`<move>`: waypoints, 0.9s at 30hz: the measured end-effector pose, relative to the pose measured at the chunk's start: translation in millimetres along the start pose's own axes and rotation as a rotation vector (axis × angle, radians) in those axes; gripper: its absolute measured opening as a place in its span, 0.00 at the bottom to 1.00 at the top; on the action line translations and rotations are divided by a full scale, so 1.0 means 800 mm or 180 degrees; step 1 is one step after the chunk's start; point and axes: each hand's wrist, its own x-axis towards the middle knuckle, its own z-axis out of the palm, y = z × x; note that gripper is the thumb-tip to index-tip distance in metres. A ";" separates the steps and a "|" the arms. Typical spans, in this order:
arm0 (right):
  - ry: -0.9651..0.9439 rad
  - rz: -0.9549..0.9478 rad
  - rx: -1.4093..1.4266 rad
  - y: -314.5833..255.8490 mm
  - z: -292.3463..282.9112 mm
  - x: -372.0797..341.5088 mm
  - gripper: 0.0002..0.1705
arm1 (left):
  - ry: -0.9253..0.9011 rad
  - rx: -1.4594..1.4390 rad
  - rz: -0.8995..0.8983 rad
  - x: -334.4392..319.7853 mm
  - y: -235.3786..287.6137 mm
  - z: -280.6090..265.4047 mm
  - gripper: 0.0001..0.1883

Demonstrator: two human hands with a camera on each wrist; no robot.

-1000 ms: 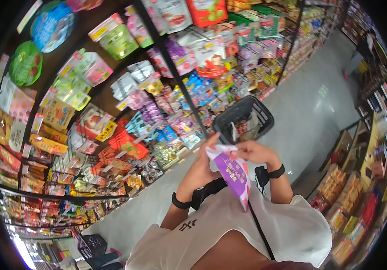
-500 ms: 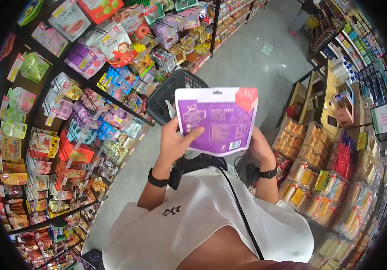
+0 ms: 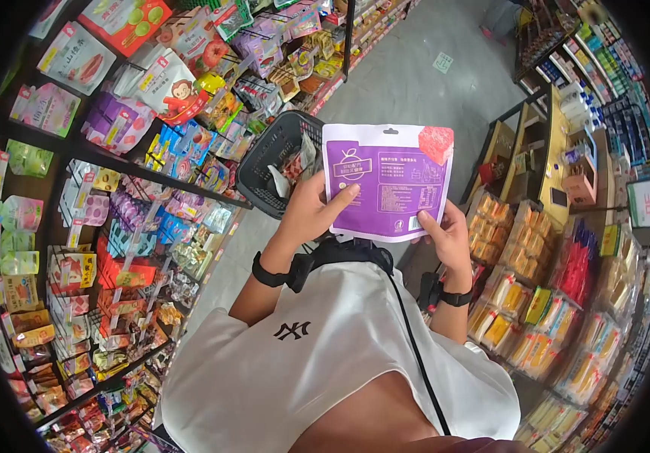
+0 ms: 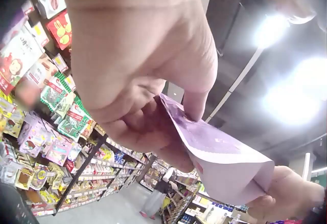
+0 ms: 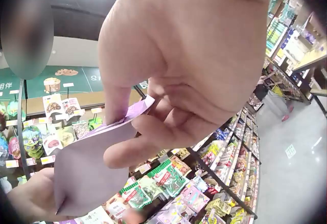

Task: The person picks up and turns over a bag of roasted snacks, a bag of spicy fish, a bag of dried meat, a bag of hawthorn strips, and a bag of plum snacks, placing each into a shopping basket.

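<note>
Rightward and up came the purple pouch, the thumb of the right hand now across its lower right corner! The left hand pinched the opposite edge, so both held it; from afar I judged the step a look at its print, calling next for steady grips. Around them ran hanging snack bags, a dark basket partly masked by the left hand, then wrapped cakes on the right.

Left wrist view: we note the left hand at twelve o'clock, pinching a purple pouch — right hand gripping its four-o'clock end. Hanging packets toward nine; ceiling lights at three — a person at six.
</note>
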 end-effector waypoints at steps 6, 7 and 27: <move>-0.0225 -0.0024 -0.0096 -0.006 0.010 0.088 0.13 | 0.0272 0.0424 0.0246 0.047 0.005 -0.041 0.13; -0.0272 -0.0004 -0.0114 -0.009 0.015 0.102 0.13 | 0.0340 0.0464 0.0256 0.054 0.003 -0.049 0.13; -0.0189 0.0039 0.0142 -0.025 -0.121 0.283 0.11 | 0.0308 0.0869 0.0065 0.288 -0.016 0.026 0.14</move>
